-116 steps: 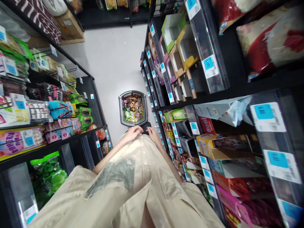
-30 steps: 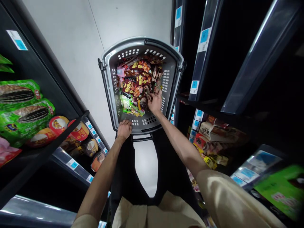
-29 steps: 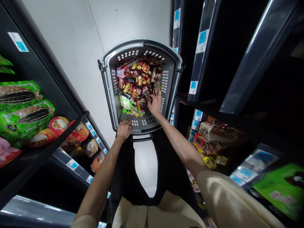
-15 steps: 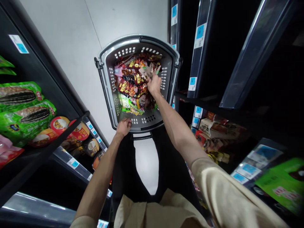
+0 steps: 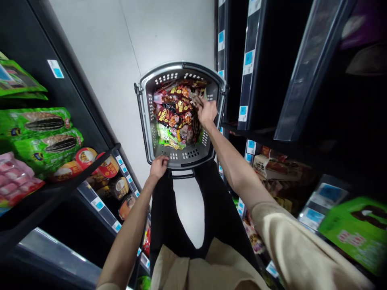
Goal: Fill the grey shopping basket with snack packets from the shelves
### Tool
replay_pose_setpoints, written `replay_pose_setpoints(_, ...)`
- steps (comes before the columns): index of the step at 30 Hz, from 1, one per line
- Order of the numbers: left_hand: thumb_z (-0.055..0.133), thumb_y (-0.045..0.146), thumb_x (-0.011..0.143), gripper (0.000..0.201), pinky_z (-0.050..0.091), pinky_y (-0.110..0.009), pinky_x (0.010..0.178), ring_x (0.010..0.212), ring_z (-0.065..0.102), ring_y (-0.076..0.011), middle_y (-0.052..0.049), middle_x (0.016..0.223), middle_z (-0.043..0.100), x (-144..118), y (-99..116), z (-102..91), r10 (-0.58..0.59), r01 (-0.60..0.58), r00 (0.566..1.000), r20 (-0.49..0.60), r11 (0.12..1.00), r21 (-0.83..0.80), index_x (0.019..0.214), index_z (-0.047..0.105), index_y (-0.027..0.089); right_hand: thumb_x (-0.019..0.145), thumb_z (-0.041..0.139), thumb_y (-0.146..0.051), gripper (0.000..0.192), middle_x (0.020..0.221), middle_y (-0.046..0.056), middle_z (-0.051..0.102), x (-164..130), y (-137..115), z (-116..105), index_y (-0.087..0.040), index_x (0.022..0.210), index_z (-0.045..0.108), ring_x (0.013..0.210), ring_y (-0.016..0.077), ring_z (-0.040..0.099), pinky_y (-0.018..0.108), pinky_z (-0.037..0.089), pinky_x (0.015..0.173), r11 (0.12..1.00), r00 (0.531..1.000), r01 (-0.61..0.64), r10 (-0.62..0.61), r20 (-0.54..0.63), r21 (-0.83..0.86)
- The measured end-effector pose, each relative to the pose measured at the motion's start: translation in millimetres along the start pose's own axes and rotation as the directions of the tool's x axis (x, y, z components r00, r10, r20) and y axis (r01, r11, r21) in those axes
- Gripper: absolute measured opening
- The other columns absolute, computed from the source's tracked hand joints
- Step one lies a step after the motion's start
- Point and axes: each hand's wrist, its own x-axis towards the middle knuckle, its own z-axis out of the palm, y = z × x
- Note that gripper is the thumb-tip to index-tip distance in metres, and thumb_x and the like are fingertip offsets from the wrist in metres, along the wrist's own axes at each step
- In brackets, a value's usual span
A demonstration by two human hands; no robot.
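Right hand (image 5: pixel 208 112) shifted, held packaging (image 5: pixel 196 98) partly hidden

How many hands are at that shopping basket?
2: the left hand is at the left end of the basket's near rim; the right hand is over its right side, holding a packet. No others show.

The shopping basket (image 5: pixel 181 71) is standing on the floor (image 5: pixel 172 32) between the left shelving (image 5: pixel 75 80) and the right shelving (image 5: pixel 282 96). Snack packets (image 5: pixel 183 106) are lying heaped inside it. The left hand (image 5: pixel 159 165) is resting at its near left corner; the right hand (image 5: pixel 207 112), gripping a packet (image 5: pixel 196 98), is sitting inside by the right wall's far half. On the left shelving, sunflower-seed bags (image 5: pixel 50 145) are lying left of round tubs (image 5: pixel 86 157), which are crowding that shelf's near right corner.
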Motion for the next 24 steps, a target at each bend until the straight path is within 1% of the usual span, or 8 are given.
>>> replay_pose_setpoints(3,0.048,0.012,0.092,0.030,0.055,-0.040,0.105,0.106,0.072,-0.0240,-0.008,0.109,0.077,-1,-3,5.1,-0.017,0.017,1.000,-0.015,1.000,-0.010,0.101,0.076,0.019,0.107,0.045,-0.037,0.038,0.119,0.016,0.068,7,1,18,-0.014,0.129,0.067,0.142,0.0353,0.048,0.069,0.040,0.114,0.993,0.993,0.109,-0.107,-0.046,0.034)
replay_pose_setpoints(6,0.047,0.011,0.092,0.031,0.056,-0.038,0.102,0.102,0.072,-0.0229,-0.007,0.107,0.077,-1,1,12.2,-0.031,0.030,1.000,-0.006,0.999,-0.026,0.100,0.076,0.020,0.108,0.045,-0.041,0.038,0.117,0.014,0.070,17,5,29,-0.015,0.125,0.067,0.141,0.0336,0.051,0.067,0.041,0.115,0.986,0.991,0.135,-0.134,-0.022,0.098)
replay_pose_setpoints(10,0.049,0.009,0.091,0.030,0.055,-0.036,0.103,0.105,0.072,-0.0229,-0.007,0.107,0.077,1,11,20.6,-0.004,0.005,0.999,0.043,1.000,-0.026,0.099,0.075,0.020,0.100,0.060,-0.035,0.032,0.110,0.014,0.071,40,9,23,-0.010,0.119,0.068,0.125,0.0314,0.065,0.059,0.048,0.111,0.978,0.997,-0.012,-0.005,0.081,0.206)
replay_pose_setpoints(15,0.049,0.011,0.093,0.029,0.053,-0.037,0.108,0.111,0.071,-0.0236,-0.007,0.111,0.078,6,18,23.2,-0.015,0.017,0.995,0.097,1.000,-0.018,0.100,0.076,0.022,0.095,0.065,-0.030,0.041,0.119,0.017,0.070,41,14,21,-0.007,0.128,0.064,0.116,0.0280,0.070,0.051,0.056,0.104,0.929,0.971,-0.238,0.235,0.047,0.284)
replay_pose_setpoints(17,0.050,0.013,0.093,0.028,0.052,-0.037,0.109,0.112,0.071,-0.0237,-0.007,0.113,0.078,7,20,20.1,-0.043,0.047,0.995,0.087,0.998,-0.042,0.100,0.076,0.022,0.095,0.063,-0.033,0.040,0.120,0.017,0.071,21,11,21,-0.008,0.127,0.066,0.112,0.0265,0.072,0.049,0.060,0.100,0.934,0.977,-0.210,0.191,0.094,0.288)
replay_pose_setpoints(20,0.053,0.015,0.093,0.023,0.051,-0.039,0.110,0.111,0.071,-0.0239,-0.007,0.111,0.078,2,27,8.2,-0.146,0.152,0.988,0.049,0.972,-0.181,0.097,0.075,0.022,0.093,0.062,-0.025,0.032,0.111,0.014,0.076,-37,-5,6,-0.010,0.119,0.072,0.102,0.0256,0.075,0.049,0.063,0.096,0.957,0.953,-0.042,-0.048,0.298,0.289)
replay_pose_setpoints(22,0.055,0.020,0.095,0.018,0.052,-0.040,0.108,0.107,0.071,-0.0231,-0.008,0.106,0.078,-8,39,-6.6,-0.315,0.300,0.949,0.032,0.860,-0.414,0.096,0.073,0.020,0.091,0.057,-0.014,0.031,0.106,0.012,0.078,-91,-23,-17,-0.013,0.115,0.077,0.100,0.0255,0.074,0.047,0.062,0.097,0.948,0.891,0.118,-0.232,0.389,0.296)
replay_pose_setpoints(24,0.050,0.030,0.100,0.023,0.056,-0.040,0.102,0.101,0.072,-0.0217,-0.009,0.103,0.077,-28,57,-27.7,-0.471,0.391,0.881,0.049,0.665,-0.636,0.102,0.070,0.019,0.091,0.054,-0.010,0.035,0.111,0.010,0.079,-153,-44,-50,-0.018,0.113,0.079,0.110,0.0262,0.072,0.045,0.057,0.104,0.906,0.857,0.242,-0.367,0.362,0.346)
